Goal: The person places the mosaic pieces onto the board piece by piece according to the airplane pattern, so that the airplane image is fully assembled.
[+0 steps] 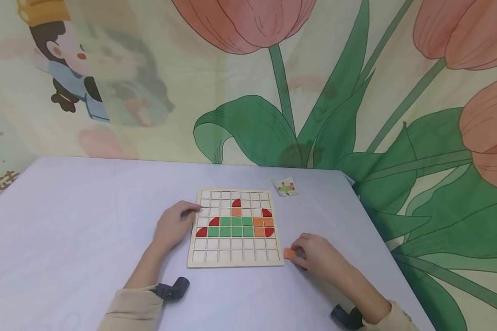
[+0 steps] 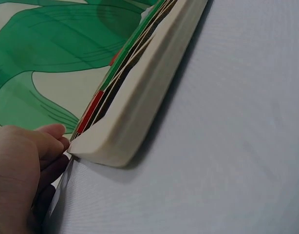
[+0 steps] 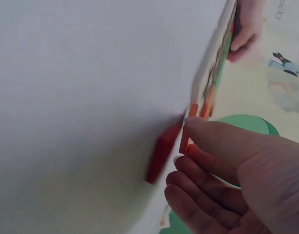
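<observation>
A wooden grid board (image 1: 236, 255) lies on the white table, bearing green square tiles (image 1: 236, 226), orange square tiles (image 1: 258, 226) and red quarter-round tiles (image 1: 213, 221). My left hand (image 1: 176, 225) touches the board's left edge with its fingertips; in the left wrist view, the left hand (image 2: 23, 165) meets the board near a rounded corner. Right of the board, my right hand (image 1: 319, 255) pinches an orange square tile (image 1: 289, 253) between thumb and finger, close by the lower right corner. A red piece (image 3: 161, 153) lies beneath this hand in the right wrist view.
A small picture card (image 1: 286, 186) lies behind the board's right corner, showing a coloured tile pattern. The white tabletop (image 1: 87, 220) ends at a wall cloth printed with tulips (image 1: 248, 23). Black wrist cameras (image 1: 173, 288) sit on both forearms.
</observation>
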Demonstrator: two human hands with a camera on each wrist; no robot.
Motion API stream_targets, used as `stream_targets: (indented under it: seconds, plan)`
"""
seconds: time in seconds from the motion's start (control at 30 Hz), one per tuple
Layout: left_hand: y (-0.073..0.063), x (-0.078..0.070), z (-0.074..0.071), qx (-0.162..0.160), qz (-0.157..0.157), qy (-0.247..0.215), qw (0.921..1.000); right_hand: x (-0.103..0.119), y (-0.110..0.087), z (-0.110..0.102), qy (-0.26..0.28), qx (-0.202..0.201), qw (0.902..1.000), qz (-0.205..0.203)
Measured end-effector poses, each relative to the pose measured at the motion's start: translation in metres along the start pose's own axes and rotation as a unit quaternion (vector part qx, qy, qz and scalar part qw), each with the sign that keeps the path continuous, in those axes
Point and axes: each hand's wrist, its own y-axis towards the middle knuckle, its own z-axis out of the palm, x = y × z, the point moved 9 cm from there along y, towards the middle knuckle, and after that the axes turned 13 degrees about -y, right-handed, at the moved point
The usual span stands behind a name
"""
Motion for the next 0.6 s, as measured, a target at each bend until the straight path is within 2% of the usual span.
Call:
stream_targets:
  seconds: [0.13,0.27,0.37,0.47,0.6]
  plan:
    - [0.001,-0.001,-0.002,0.000,0.000,0.005,1.0000,-0.001,0.005,-0.014,0.000,-0.012,0.9999,0.011]
    - [0.001,0.000,-0.007,-0.007,-0.003,0.011,0.9999,0.017,0.015,-0.027,0.028,-0.020,0.9994,-0.003]
    - [0.001,0.001,-0.007,-0.005,-0.006,0.011,0.9999,0.044,0.023,-0.034,0.041,-0.020,0.9981,-0.041]
    - [0.001,0.003,-0.005,-0.002,-0.008,0.005,1.0000,0.071,0.030,-0.036,0.032,-0.026,0.9950,-0.091]
    - [0.000,0.003,0.000,0.000,-0.003,-0.002,1.0000,0.096,0.037,-0.032,0.020,-0.031,0.9903,-0.134]
